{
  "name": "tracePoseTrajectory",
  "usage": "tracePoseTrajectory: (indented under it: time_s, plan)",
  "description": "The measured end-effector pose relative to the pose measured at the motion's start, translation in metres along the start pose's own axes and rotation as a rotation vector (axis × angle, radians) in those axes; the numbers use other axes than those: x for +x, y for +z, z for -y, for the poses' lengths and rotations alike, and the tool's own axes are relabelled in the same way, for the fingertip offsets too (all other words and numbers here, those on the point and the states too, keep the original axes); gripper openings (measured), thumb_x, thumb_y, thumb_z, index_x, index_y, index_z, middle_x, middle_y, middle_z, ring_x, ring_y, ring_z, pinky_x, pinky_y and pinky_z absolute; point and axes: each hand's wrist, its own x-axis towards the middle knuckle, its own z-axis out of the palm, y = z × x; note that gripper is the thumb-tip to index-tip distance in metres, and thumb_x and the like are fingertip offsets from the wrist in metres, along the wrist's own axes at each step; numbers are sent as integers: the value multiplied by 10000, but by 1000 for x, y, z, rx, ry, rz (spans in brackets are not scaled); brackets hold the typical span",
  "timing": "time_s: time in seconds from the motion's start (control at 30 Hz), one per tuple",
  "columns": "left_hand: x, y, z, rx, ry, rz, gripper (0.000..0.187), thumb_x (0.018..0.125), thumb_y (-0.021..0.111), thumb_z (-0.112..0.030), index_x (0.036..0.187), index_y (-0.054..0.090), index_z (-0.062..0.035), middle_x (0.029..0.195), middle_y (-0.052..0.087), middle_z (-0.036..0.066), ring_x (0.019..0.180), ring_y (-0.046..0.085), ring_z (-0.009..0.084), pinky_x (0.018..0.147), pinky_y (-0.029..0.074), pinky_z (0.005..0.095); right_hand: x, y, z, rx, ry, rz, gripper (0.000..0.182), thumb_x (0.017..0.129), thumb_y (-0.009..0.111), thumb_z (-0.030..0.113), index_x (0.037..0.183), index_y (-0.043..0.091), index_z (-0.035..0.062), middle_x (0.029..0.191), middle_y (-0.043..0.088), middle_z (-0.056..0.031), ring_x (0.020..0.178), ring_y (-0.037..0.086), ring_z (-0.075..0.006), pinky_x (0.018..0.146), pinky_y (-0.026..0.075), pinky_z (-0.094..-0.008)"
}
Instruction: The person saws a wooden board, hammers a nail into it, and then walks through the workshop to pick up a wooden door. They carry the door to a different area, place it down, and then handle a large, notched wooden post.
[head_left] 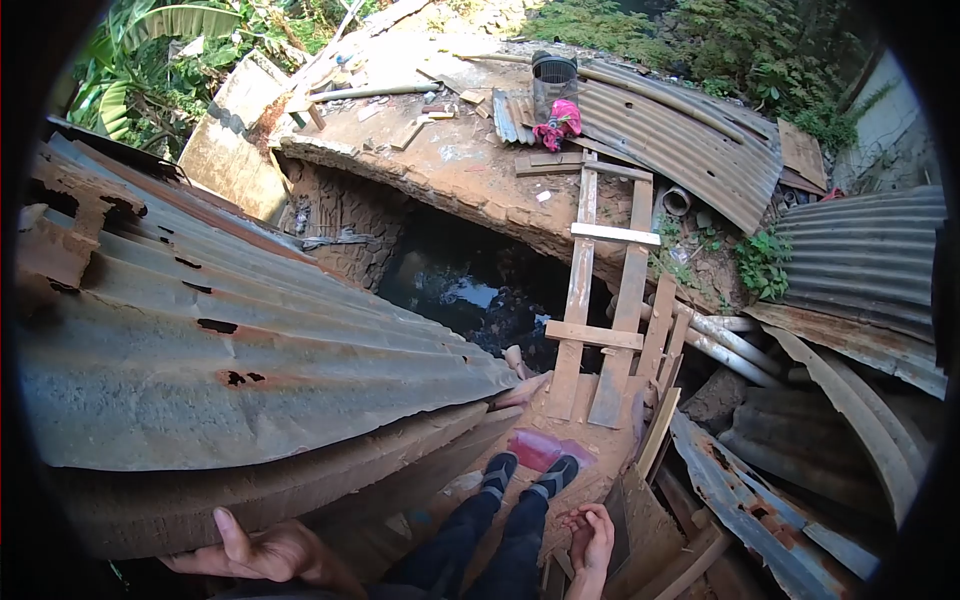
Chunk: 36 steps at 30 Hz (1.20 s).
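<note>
My left hand (268, 556) is at the bottom left, thumb raised and fingers stretched out to the left. Its fingers lie right at the lower edge of a long wooden board (270, 500), beneath a rusty corrugated metal sheet (300, 350). On the other side, my right hand (590, 540) hangs beside my leg with loosely bent fingers and nothing in it. Close to it stand rough planks (640, 520). My shoes (555, 475) are on a dirt-covered ledge, at a reddish-purple piece (545, 448) on the ground.
A narrow plank walkway with crosspieces (615, 235) spans dark water (460, 275) to a concrete slab (400, 150). Over there stand a dark basket (554, 80), a pink cloth (560, 122) and corrugated sheets (670, 140). White pipes (735, 345) and jagged rusty sheets (770, 500) lie right.
</note>
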Motion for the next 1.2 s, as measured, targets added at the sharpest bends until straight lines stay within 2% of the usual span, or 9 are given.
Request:
tracePoseTrajectory:
  time_s: [0.23, 0.37, 0.4, 0.47, 0.5, 0.57, 0.67, 0.97, 1.2]
  plan:
    - [1, -6, 6, 58, 56, 37, 193, 984, 518, -138, 1161, 574, -86, 1349, 351, 315, 1257, 418, 517, 972, 500, 569, 1, -3, -1, -2, -5, 9, 164, 891, 539, 122, 977, 553, -17, 846, 623, -152, 802, 640, -278, 750, 516, -367]
    - [3, -8, 8, 90, 101, 54, 191, 982, 525, -139, 1157, 573, -82, 1347, 350, 320, 1256, 420, 516, 971, 503, 566, 0, -5, 2, 21, -14, 7, 153, 906, 528, 92, 981, 568, -36, 865, 629, -161, 779, 633, -258, 741, 520, -366]
    - [4, -11, 11, 111, 178, 86, 190, 982, 525, -141, 1155, 573, -79, 1346, 349, 321, 1256, 418, 517, 972, 503, 565, 0, -4, 3, 18, -16, 6, 153, 906, 528, 91, 981, 568, -35, 864, 630, -161, 779, 633, -258, 740, 520, -366]
    - [5, -10, 10, 119, 198, 92, 189, 983, 523, -141, 1154, 573, -75, 1345, 349, 324, 1258, 416, 518, 973, 504, 563, 0, -3, 4, 17, -19, 5, 153, 906, 528, 91, 981, 568, -35, 862, 631, -161, 779, 633, -258, 739, 519, -367]
    - [4, -8, 8, 106, 139, 67, 190, 984, 521, -140, 1154, 572, -73, 1345, 348, 325, 1258, 416, 518, 972, 505, 562, 1, -3, 3, 18, -19, 6, 153, 906, 527, 92, 982, 567, -35, 861, 631, -161, 780, 633, -258, 739, 519, -368]
    - [4, -7, 8, 107, 147, 63, 191, 986, 515, -141, 1155, 571, -69, 1344, 349, 325, 1256, 417, 519, 969, 507, 562, 1, -1, 3, 18, -16, 8, 155, 907, 524, 93, 985, 566, -35, 862, 632, -163, 780, 633, -258, 738, 519, -369]
    - [5, -11, 13, 137, 243, 98, 195, 984, 520, -143, 1156, 570, -65, 1340, 352, 325, 1249, 424, 520, 960, 514, 563, 2, 2, 2, 17, -8, 13, 158, 909, 521, 95, 989, 563, -34, 867, 632, -166, 781, 633, -259, 738, 518, -371]
    - [0, 8, -14, 77, -108, -112, 228, 938, 604, -124, 1157, 571, -71, 1332, 362, 320, 1233, 443, 515, 937, 535, 546, 3, 12, 4, 14, 3, 18, 157, 888, 543, 116, 969, 560, -17, 851, 621, -154, 800, 629, -274, 767, 508, -379]
    - [3, -7, 11, 61, 39, 10, 224, 928, 624, -137, 1140, 584, -78, 1327, 359, 315, 1224, 452, 508, 926, 543, 537, 1, 8, 6, 9, -21, 16, 159, 886, 544, 116, 970, 558, -19, 853, 621, -154, 790, 631, -276, 763, 510, -380]
